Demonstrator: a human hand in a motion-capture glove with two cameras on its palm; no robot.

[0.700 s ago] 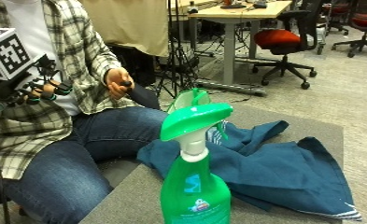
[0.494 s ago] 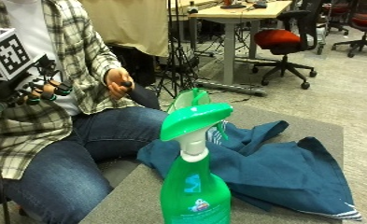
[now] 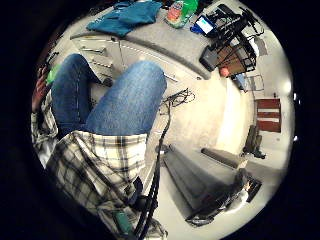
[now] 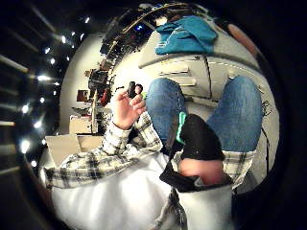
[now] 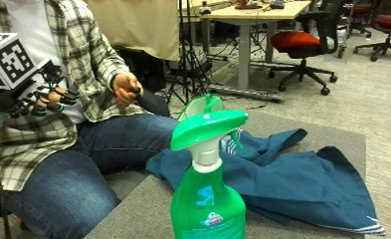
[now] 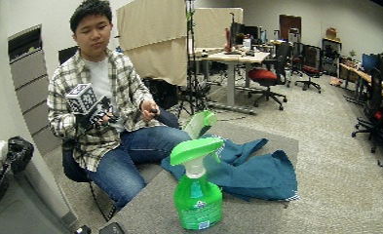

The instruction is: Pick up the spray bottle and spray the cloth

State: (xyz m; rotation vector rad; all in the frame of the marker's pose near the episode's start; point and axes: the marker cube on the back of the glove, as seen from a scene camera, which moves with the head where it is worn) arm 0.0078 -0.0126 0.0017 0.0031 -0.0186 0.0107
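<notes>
Your gloved right hand (image 5: 46, 99) hung at your chest, fingers loosely curled, grasping nothing; the spray bottle (image 5: 205, 199) stood untouched beside the cloth (image 5: 294, 181).

one spray bottle (image 5: 205, 199), one blue cloth (image 5: 301, 181), one gloved hand (image 5: 46, 97)

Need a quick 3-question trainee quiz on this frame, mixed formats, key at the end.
1. True or false: the gloved right hand grips the spray bottle.
2. The blue cloth lies: A) crumpled on the table, B) on the person's lap, C) on the floor.
3. Fill in: the bottle's trigger head is ____ in colour.

Key: 1 false, the hand is held near the chest, apart from the bottle; 2 A; 3 green.
</notes>
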